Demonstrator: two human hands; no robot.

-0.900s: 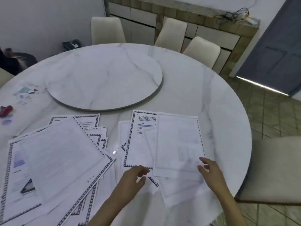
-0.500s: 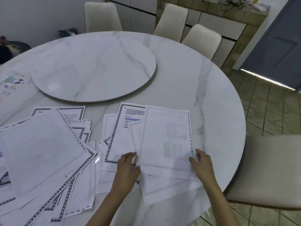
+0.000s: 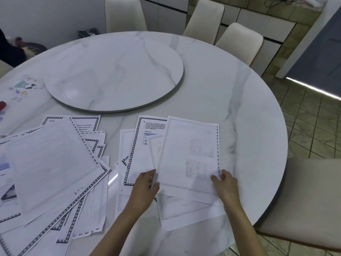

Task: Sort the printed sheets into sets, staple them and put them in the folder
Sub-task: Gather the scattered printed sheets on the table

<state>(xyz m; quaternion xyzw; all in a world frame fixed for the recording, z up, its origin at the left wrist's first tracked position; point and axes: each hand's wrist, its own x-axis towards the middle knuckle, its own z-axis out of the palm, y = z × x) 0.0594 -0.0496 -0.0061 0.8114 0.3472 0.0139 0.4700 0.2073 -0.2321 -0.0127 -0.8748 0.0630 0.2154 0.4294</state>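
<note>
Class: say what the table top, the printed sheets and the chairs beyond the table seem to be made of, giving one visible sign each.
Table top: polished marble or marble-look stone, going by the grey veins and glossy reflections. Printed sheets: thin matt paper; print shows faintly through the top one. Chairs: cream padded upholstery, fabric or leatherette, hard to tell.

The light is dim and bluish, with a bright strip (image 3: pixel 313 88) under the door (image 3: pixel 321 52) at 3 o'clock, blurred sheets (image 3: pixel 51 163) at 8 o'clock and bowed edges.
</note>
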